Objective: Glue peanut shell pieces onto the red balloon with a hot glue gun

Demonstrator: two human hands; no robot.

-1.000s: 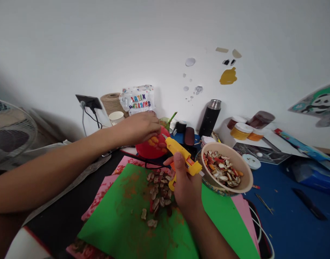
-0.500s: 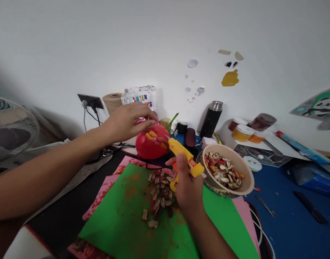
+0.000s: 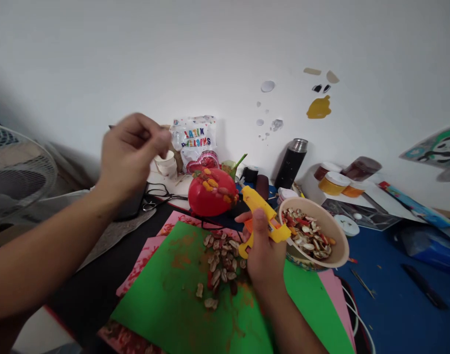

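Note:
My right hand is wrapped round a yellow hot glue gun, its nozzle pointing up and left beside a red balloon. Orange and reddish-brown nutshell pieces are stuck on the balloon's upper side. My left hand is raised in the air left of the balloon, thumb and fingers pressed together; whether anything is between them cannot be made out. Below the balloon, loose shell halves lie in a heap on a green sheet. A beige bowl of painted shells stands right of the glue gun.
Behind the balloon are a latex balloons bag, paper cups and a black flask. Paint jars stand at the back right. Scissors lie left of the balloon. A fan is at far left.
My left hand has lifted off the balloon and moved left and up, fingers now closed together. The glue gun in my right hand has shifted slightly right, and more of the balloon shows.

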